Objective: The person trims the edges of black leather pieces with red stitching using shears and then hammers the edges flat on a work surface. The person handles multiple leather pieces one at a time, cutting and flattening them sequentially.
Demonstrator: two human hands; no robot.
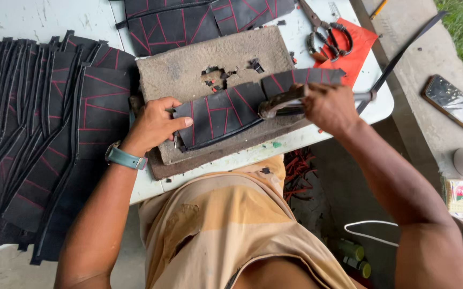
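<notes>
Near edge, lower centre of the frame: the person's torso in a tan shirt (231, 225), both forearms reaching up-frame onto a white table (38, 21).

Left hand (153, 126), centre-left, wrist wearing a teal watch (127, 158). Fingers spread flat, thumb across the left end of a black leather piece with red stitching (220, 112), pinning it down; not curled around anything.

The piece lies on a worn grey-brown cutting pad (188, 67). Its long axis runs from lower left to upper right of the frame, slightly curved, the far end reaching toward an orange cloth (357, 53).

Right hand (328, 107), centre-right, closed tight around a wooden-handled tool (282, 101). The handle points left, toward the pinning hand, and rests over the middle of the piece; the working end is not clear to see. So the right hand sits over the piece's upper-right half and the left holds the opposite end.

Left of frame: a fanned stack of matching stitched pieces (49, 144). Upper centre: more pieces (188, 21). Upper right: scissors (322, 35) on the orange cloth. Far right, off the table: a phone (454, 103) on concrete.
</notes>
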